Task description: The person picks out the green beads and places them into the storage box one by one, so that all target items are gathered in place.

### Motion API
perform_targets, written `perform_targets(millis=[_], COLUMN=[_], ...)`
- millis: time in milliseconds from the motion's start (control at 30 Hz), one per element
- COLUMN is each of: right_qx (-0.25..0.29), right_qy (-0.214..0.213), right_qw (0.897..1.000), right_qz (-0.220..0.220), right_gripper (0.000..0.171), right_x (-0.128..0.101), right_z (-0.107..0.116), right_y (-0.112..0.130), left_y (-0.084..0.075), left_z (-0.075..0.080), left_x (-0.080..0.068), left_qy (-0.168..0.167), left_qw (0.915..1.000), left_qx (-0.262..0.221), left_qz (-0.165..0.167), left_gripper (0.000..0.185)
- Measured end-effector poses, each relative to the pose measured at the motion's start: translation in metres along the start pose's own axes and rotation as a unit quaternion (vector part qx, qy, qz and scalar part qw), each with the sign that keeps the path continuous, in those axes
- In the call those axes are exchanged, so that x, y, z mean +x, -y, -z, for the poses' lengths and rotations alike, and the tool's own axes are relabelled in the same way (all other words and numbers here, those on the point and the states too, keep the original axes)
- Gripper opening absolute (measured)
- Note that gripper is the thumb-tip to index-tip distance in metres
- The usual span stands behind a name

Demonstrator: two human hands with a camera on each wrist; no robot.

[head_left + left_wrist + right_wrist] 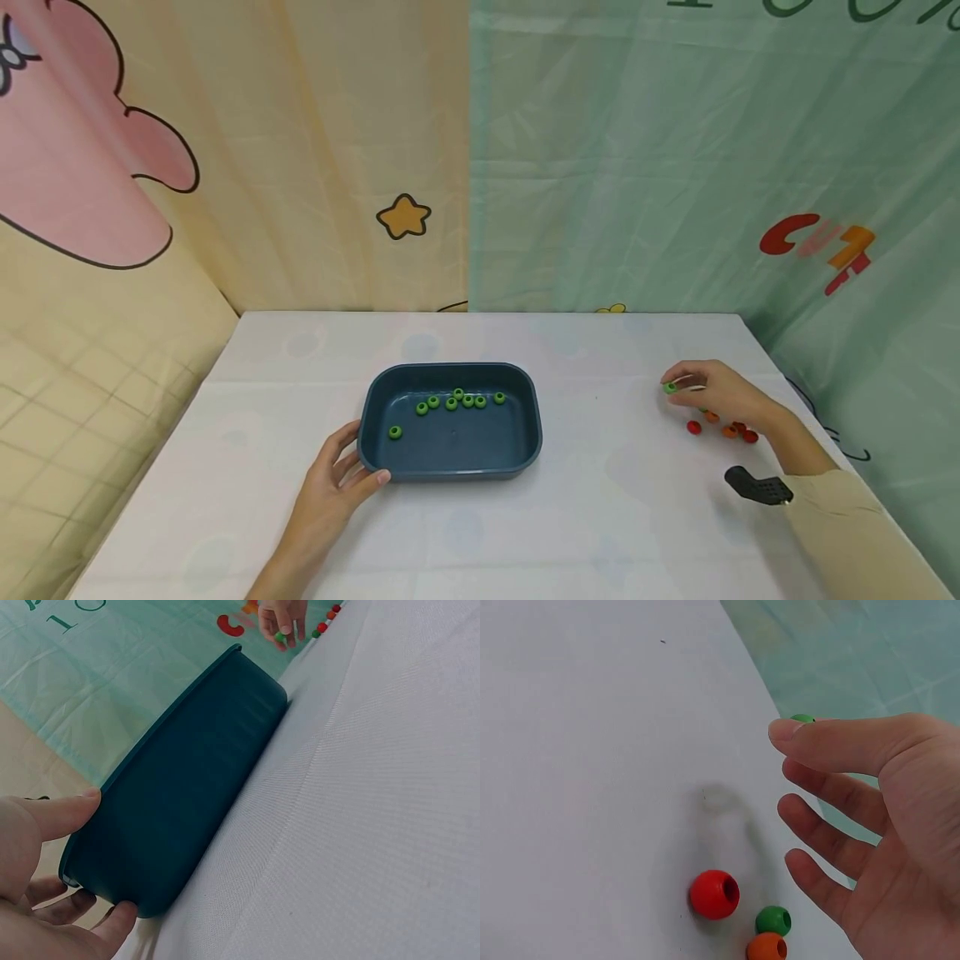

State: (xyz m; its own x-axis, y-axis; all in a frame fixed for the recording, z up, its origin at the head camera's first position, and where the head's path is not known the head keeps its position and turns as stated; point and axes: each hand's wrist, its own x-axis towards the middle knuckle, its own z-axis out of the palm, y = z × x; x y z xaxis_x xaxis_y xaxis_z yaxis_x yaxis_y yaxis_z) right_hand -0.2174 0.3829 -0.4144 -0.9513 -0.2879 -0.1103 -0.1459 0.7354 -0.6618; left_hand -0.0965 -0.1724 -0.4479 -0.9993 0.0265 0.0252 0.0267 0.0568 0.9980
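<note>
A dark blue tray point(528, 433) sits mid-table with several green beads point(457, 402) inside. My left hand point(347, 473) holds its near-left corner, thumb on the front wall and fingers along the side; the left wrist view shows the tray's wall point(187, 795) between my fingers point(52, 814). Off to the right, my right hand point(684, 388) pinches a green bead point(670, 387) just above the table. In the right wrist view that bead point(802, 718) peeks over my fingertip. Loose beads lie beneath the hand: red point(714, 894), green point(773, 920), orange point(766, 947).
Red and orange beads point(729, 431) lie near the table's right edge. A black wrist mount point(757, 486) sits on my right sleeve. Printed curtains hang behind and beside the white table point(600, 517).
</note>
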Motion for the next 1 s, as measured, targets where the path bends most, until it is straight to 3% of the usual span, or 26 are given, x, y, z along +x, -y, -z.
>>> perform_targets(millis=[500,1000], right_qx=[0.021,0.053], right_qy=[0.045,0.071], right_qw=[0.997,0.993], right_qz=[0.065,0.078], right_gripper=[0.03,0.029], right_x=[0.027,0.056], right_z=[-0.017,-0.035], right_y=[0.033,0.077], left_y=[0.0,0.0], left_z=[-0.001,0.0], left_x=[0.0,0.001], left_qy=[0.0,0.005], left_qw=[1.0,1.0], left_qx=[-0.004,-0.004], left_qz=[-0.001,0.0], left_gripper=[0.078,0.079])
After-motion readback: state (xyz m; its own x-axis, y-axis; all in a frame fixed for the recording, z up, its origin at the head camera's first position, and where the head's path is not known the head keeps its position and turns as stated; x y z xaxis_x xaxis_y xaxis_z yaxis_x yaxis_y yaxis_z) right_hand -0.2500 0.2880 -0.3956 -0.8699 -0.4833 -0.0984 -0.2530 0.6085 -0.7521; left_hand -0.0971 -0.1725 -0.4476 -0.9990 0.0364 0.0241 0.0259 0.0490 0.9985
